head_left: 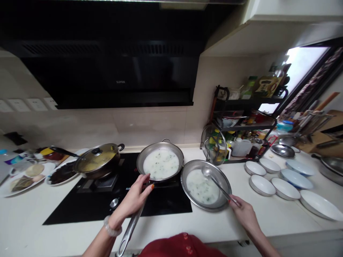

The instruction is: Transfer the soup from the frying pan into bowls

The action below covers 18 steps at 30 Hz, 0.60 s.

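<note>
My right hand (244,213) is closed around the handle of a metal ladle (221,188). The ladle's head rests in a steel basin (227,178) holding white batter with green bits (201,187). Over the near rim of a frying pan (139,165) is my left hand (138,192), thumb and fingers apart. Whether its fingertips touch the rim I cannot tell. White batter with green flecks (161,162) covers the pan's bottom. Below my left hand, the pan's long metal handle (131,228) points toward me.
A lidded pan (99,160) with yellow contents sits on the left of the black cooktop (83,210). Several white bowls (262,185) stand at right. Behind are a leaning glass lid (213,143) and a spice rack (246,126). Plates of food (63,173) lie far left.
</note>
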{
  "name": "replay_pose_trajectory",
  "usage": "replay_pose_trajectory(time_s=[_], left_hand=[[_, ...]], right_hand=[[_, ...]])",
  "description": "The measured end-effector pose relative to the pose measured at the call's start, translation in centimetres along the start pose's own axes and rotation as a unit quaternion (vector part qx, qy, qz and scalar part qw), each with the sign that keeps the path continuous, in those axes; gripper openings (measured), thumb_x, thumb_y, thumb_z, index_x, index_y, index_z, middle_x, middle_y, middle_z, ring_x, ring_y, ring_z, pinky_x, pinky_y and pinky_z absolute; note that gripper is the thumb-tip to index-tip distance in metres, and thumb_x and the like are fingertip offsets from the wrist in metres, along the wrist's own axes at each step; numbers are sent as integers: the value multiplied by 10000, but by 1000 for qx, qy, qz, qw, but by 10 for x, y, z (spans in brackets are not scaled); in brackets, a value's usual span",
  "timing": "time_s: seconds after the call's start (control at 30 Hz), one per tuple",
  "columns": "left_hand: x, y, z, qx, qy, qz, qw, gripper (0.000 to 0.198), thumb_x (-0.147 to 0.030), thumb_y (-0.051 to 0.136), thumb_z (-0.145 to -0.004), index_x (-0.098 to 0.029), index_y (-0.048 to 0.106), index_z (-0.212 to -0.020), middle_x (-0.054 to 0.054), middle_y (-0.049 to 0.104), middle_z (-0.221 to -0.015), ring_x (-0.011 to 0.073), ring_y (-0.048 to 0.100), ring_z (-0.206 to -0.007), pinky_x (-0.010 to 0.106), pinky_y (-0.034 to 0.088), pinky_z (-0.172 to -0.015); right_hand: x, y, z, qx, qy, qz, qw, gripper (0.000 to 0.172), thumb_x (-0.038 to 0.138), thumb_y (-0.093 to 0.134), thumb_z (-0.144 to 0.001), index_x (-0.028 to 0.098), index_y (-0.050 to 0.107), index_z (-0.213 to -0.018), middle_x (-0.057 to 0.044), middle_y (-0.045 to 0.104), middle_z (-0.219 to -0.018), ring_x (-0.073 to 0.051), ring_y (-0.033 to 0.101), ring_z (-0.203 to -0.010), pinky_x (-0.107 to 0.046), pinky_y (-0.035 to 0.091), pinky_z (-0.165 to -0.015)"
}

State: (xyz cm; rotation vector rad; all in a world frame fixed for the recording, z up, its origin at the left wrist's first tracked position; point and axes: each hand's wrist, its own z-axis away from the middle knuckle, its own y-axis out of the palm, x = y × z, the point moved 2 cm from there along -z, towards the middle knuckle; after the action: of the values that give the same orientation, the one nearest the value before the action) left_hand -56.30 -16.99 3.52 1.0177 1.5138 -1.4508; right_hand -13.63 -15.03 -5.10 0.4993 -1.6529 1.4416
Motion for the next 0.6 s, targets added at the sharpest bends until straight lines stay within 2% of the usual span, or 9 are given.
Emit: replay_pose_trajectory(time_s=[0.07, 0.13, 0.17, 0.23, 0.3, 0.43, 0.6], left_hand=[[-16, 6, -5, 34, -56, 165, 984, 547, -451, 608, -835, -127, 546, -1271, 162, 603, -1246, 282, 551, -1196, 421, 424, -1032], [-28, 13, -11, 71, -121, 331, 933, 452, -381, 579, -873, -69, 584, -1200, 200, 638, -1190, 280, 607, -1121, 411, 457, -999], [-32, 16, -14, 85, -146, 394, 903, 399, -330, 560, -891, -44, 599, -1167, 213, 652, -1159, 270, 631, -1083, 395, 468, -986], [-39, 21, -19, 102, -180, 477, 854, 324, -242, 517, -914, -13, 618, -1119, 218, 674, -1105, 245, 660, -1030, 353, 485, -964], [-42, 24, -24, 110, -195, 518, 826, 318, -226, 477, -936, 0, 622, -1106, 215, 684, -1072, 233, 670, -1008, 326, 504, -930], [-43, 29, -27, 122, -194, 540, 810, 302, -195, 468, -943, 5, 625, -1107, 208, 690, -1049, 222, 677, -987, 305, 527, -884], [-37, 33, -29, 57, -189, 547, 813, 169, -92, 496, -915, -56, 658, -886, 123, 709, -840, 146, 697, -777, 238, 555, -745]], right_hand=[[25, 8, 4, 23, 56, -176, 983, 360, 335, 601, -695, 136, 671, -987, -57, 643, -653, -183, 584, -581, -271, 426, -519], [57, 19, 14, 59, 105, -293, 949, 483, 356, 686, -624, 128, 641, -1047, 10, 556, -559, -107, 447, -450, -215, 300, -417], [74, 25, 19, 82, 109, -341, 930, 528, 352, 720, -593, 127, 629, -1062, 29, 535, -551, -73, 378, -418, -194, 235, -397], [105, 36, 29, 131, 110, -407, 897, 566, 334, 764, -550, 126, 621, -1057, 40, 526, -557, -32, 290, -400, -174, 163, -396], [129, 45, 36, 168, 106, -436, 878, 574, 334, 774, -556, 119, 616, -1064, 37, 525, -566, -16, 262, -402, -165, 131, -401], [154, 58, 41, 200, 96, -448, 866, 540, 323, 767, -582, 113, 618, -1056, 33, 514, -566, -13, 263, -405, -165, 115, -400], [165, 67, 42, 219, 85, -447, 863, 501, 284, 752, -592, 118, 614, -1044, 43, 500, -557, -16, 271, -406, -164, 114, -397]])
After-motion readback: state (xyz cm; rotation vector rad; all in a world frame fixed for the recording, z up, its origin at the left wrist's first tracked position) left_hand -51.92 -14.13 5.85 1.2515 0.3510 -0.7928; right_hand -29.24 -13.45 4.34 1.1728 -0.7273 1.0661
